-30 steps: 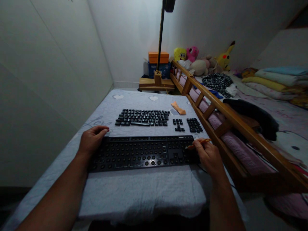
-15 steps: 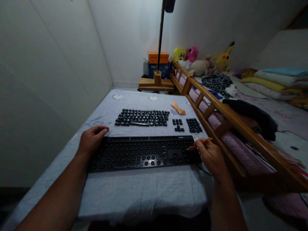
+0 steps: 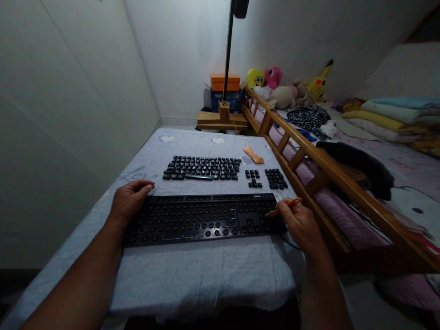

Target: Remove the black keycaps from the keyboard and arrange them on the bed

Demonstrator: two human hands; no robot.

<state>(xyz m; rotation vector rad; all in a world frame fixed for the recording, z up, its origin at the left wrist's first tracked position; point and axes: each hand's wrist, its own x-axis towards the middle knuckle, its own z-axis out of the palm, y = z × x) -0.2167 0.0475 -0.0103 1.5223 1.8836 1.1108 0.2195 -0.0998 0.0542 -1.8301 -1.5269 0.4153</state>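
A black keyboard base [image 3: 192, 217] with its keycaps off lies across the cloth-covered table, its switch posts exposed. My right hand [image 3: 297, 220] pinches a thin orange-handled brush [image 3: 290, 202], whose dark tip is over the number pad at the keyboard's right end. At the left end, my left hand [image 3: 128, 199] lies against the upper corner with thumb and fingers curled together. Whatever may be between those fingertips is too small to make out. Beyond the base, the loose black keycaps [image 3: 202, 167] sit in rows, with the number-pad keycaps [image 3: 275, 178] grouped at the right.
An orange cloth strip [image 3: 253, 155] lies behind the keycaps. The wooden bed rail [image 3: 302, 156] runs along the table's right side, close to my right hand. At the far end stands a lamp pole [image 3: 227, 59] on a wooden base. A cable leaves the keyboard's right end.
The brush tip has shifted very slightly over the number pad. The whole view has drifted a little; my left hand and the keyboard stay in place.
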